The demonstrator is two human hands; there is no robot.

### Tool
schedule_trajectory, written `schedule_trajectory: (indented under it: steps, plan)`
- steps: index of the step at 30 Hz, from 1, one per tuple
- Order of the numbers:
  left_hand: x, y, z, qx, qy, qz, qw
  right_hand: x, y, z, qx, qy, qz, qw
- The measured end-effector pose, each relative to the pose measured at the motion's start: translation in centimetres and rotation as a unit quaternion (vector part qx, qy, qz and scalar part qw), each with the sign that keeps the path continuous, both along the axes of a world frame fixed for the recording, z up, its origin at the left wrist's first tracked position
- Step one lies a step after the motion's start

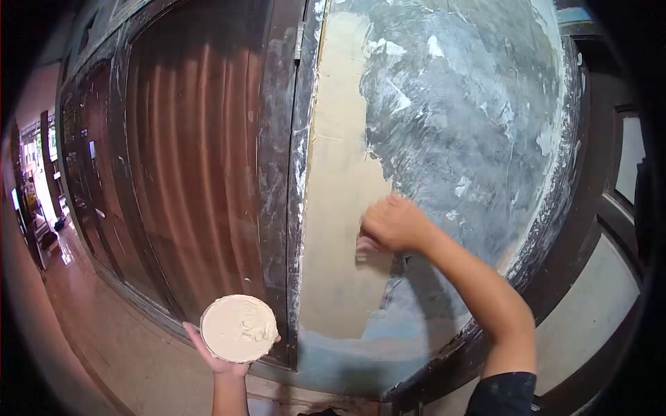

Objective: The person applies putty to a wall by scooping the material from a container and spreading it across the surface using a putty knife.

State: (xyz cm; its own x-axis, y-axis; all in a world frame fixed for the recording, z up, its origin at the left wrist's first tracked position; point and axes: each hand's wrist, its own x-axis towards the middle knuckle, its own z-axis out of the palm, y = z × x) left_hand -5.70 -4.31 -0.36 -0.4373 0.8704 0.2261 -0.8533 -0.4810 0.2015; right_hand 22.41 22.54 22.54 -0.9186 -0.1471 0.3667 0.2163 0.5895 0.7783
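Observation:
At the lower left, my left hand (224,365) supports a round tub of cream-coloured putty (232,327) from below. Its thumb shows at the left edge, and the putty is smooth on the left and ridged on the right. My right hand (394,223) is closed against the wall, at the border between a band of cream putty (340,208) and bare grey wall (451,139). What the right fingers hold is hidden behind the hand and blurred below it.
Left of the wall stands a dark wooden frame (277,159) with a glazed panel and brown curtain (194,152). A dark door with pale panels (590,312) is on the right. Tiled floor (139,340) runs along the left side towards a bright opening.

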Motion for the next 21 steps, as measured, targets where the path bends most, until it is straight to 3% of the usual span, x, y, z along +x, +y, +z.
schedule_trajectory:
  steps: [3,5,7,8,10,12,14,17,19,21]
  plan:
    - [-0.1,0.2,-0.1,0.016,0.094,0.025,0.995,-0.5,2.1,-0.1,0.066,-0.074,0.015,0.995]
    - [0.1,0.4,0.3,0.019,0.075,0.006,0.997,-1.0,1.1,5.9,0.123,0.16,0.012,0.979]
    - [0.3,0.5,0.4,0.017,0.094,0.004,0.995,-0.4,0.0,11.3,0.082,0.452,-0.037,0.887]
    - [0.3,0.7,0.2,0.009,0.1,0.008,0.995,0.2,-0.3,12.5,0.032,0.537,-0.04,0.842]
    - [0.4,0.6,0.1,0.001,0.109,0.01,0.994,0.7,0.1,11.3,-0.026,0.52,-0.019,0.854]
    - [0.6,0.5,0.2,0.005,0.082,0.01,0.997,0.8,-0.8,7.0,-0.001,0.267,0.012,0.964]
    - [0.6,0.6,0.1,0.01,0.079,0.013,0.997,0.3,-0.6,1.2,-0.017,0.037,-0.032,0.999]
    - [-0.2,0.9,-0.7,-0.02,0.073,0.035,0.997,-0.7,0.7,1.3,0.064,0.028,-0.018,0.997]
    - [0.1,1.1,-0.5,0.001,0.091,0.018,0.996,-1.1,0.5,6.8,0.045,0.273,-0.005,0.961]
    - [1.0,0.6,0.7,0.027,0.128,-0.011,0.991,-0.7,-0.3,11.3,0.014,0.492,-0.099,0.865]
